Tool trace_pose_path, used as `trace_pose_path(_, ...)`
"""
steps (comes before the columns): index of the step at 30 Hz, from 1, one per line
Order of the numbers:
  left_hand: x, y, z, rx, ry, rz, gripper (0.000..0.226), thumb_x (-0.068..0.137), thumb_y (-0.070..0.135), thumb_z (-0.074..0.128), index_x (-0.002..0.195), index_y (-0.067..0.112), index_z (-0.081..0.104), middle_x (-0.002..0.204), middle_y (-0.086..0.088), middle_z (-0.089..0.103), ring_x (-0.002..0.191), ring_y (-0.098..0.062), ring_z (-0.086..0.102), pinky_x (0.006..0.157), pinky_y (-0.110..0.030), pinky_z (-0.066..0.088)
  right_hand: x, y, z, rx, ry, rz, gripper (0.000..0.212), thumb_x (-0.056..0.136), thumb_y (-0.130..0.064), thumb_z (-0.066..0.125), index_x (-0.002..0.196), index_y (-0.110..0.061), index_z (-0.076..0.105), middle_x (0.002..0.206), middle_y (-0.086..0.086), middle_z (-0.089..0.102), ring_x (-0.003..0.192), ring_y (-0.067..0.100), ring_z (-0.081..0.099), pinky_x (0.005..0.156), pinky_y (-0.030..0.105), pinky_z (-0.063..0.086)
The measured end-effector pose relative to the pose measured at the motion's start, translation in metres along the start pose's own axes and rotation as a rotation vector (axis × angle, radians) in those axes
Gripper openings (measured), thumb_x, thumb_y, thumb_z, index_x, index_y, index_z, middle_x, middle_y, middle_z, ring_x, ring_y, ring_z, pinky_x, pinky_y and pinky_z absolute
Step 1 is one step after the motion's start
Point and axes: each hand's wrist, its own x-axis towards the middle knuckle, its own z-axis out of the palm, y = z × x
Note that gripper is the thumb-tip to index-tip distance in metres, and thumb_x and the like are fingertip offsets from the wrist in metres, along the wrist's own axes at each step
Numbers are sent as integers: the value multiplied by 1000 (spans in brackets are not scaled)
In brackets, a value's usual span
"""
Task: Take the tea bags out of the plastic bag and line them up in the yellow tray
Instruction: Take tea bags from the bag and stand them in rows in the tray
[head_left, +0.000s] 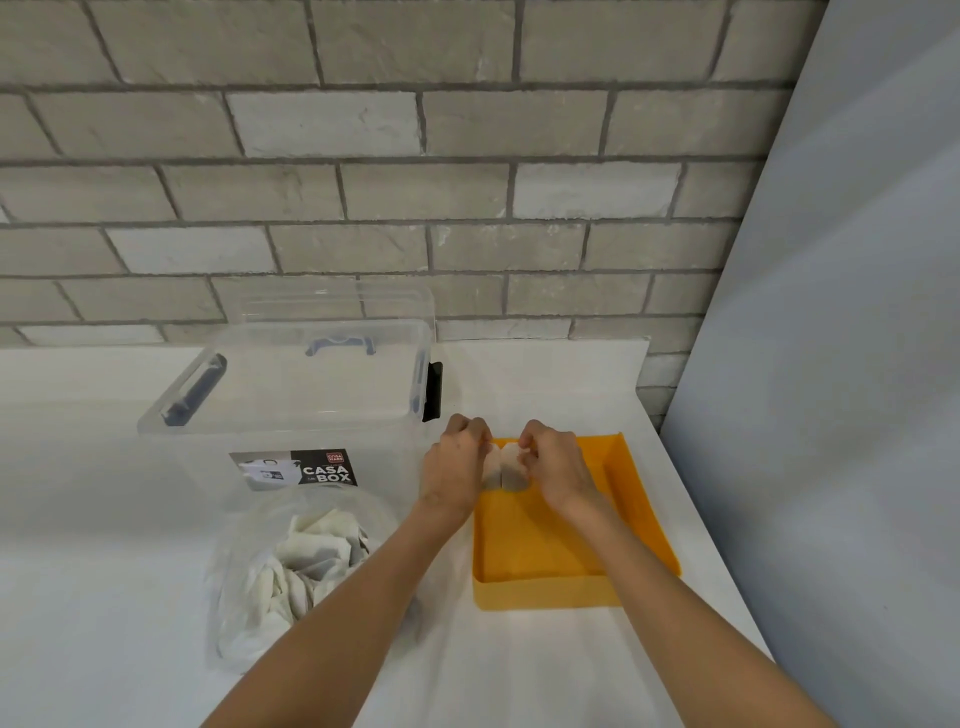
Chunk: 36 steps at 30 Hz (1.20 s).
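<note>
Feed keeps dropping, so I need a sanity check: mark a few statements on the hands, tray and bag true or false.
1. Both hands, left and right, pinch tea bags at the tray's far end. True.
2. The plastic bag is empty. False: a heap of tea bags lies in it.
3. The bag lies right of the tray. False: it lies left of it.
4. No tea bags show in the tray's near half. True.
5. The clear box stands behind the bag. True.
</note>
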Motion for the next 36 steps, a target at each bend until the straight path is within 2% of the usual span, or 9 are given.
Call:
trace_pose_path(4,-5,5,-7,-9,-2,-7,26,96,18,53,122,17,56,134,-4,44,97,-22,62,77,-28,52,0,-3,-7,-97,15,-9,14,96,-8,47,106,-12,57,104,12,62,88,24,59,75,34,55)
trace_pose_path(11,-34,32,-57,-242,37,181,35,94,10,50,126,24,54,130,6,48,95,-13,64,77,-37,56,-6,-22,-39,-38,29,-64,26,91,-3,51,110,-14,63,116,9,63,104,23,60,84,28,47)
trace_pose_path(14,-47,27,-95,-345,125,213,37,91,10,54,125,24,56,119,6,59,87,-8,64,73,-36,57,-19,-46,-52,51,23,-168,21,92,-8,54,107,-16,66,108,1,66,94,13,61,81,16,45)
trace_pose_path(17,-63,5,-129,-386,174,186,35,89,10,58,121,23,59,109,6,65,78,-2,61,70,-20,54,-37,-77,-56,143,-16,-245,19,92,-12,55,101,-22,68,98,-7,66,77,2,58,67,2,39)
trace_pose_path(24,-100,-85,-166,-402,112,16,26,88,11,61,108,29,64,88,16,67,75,0,63,69,-15,51,-71,-146,-11,270,-197,-339,18,86,-7,59,94,-17,72,83,-7,68,67,-10,57,67,-1,39)
trace_pose_path(28,-111,-131,-168,-305,-91,-23,22,88,15,62,102,31,66,87,16,66,71,-3,63,73,-24,54,-81,-167,32,158,-275,-278,23,87,-3,54,100,-13,71,92,4,70,78,7,63,66,5,42)
trace_pose_path(31,-112,-151,-167,-242,-224,-3,19,87,14,64,103,25,67,94,8,67,75,-5,64,79,-30,55,-85,-171,54,-72,-296,-179,30,90,-1,43,110,-10,65,109,12,58,93,27,62,79,26,49)
trace_pose_path(33,-111,-158,-166,-210,-262,23,19,88,15,64,106,22,67,100,4,67,76,-5,61,80,-27,53,-87,-173,61,-184,-308,-144,21,87,0,46,99,-7,62,110,15,56,93,33,61,78,35,51)
trace_pose_path(36,-105,-156,-165,-195,-292,90,22,88,17,64,110,20,67,105,3,66,77,-8,59,80,-26,51,-89,-177,66,-242,-302,-112,13,85,-3,53,82,-15,54,105,15,58,90,32,60,74,36,52)
